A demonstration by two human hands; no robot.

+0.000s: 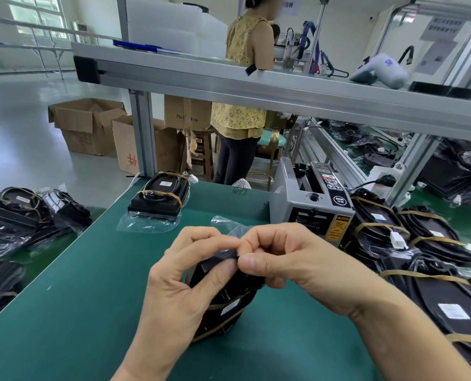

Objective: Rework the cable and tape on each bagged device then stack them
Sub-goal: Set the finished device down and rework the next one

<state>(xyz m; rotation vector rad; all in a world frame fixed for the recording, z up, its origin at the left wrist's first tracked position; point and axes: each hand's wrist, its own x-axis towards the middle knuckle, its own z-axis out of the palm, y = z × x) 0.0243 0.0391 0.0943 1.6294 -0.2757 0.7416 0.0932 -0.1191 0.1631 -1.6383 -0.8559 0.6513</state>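
1. Head view, progress: you're mid-rework on one bagged device [223, 303]. It stands on edge on the green surface [77, 312], right under both hands, tan tape bands visible round its lower half.
2. Done so far, my read: a finished-looking stack [158, 199] sits well beyond your left hand, far side of the surface. It looks like two units, cable coiled on top, bag spread underneath. Can't confirm the count.
3. Left to do, my guess: lots. Taped devices [410, 232] are piled just right of your right hand, more bagged ones [22, 213] well off to the left of your left hand. Can't tell which pile is reworked.
4. Left hand [184, 273]: fingers curled, thumb and fingertips pinching the device's top edge from the left. Closed grip on it, palm facing the unit.
5. Right hand [278, 259]: fingers tightly curled, thumb and forefinger pinching at the same top edge, almost touching your left fingertips. Tape or bag film between them? Too small to say.
6. Loose clear bag film [228, 224] pokes up just beyond both hands.
7. Tape dispenser [308, 199] stands beyond your right hand, near.
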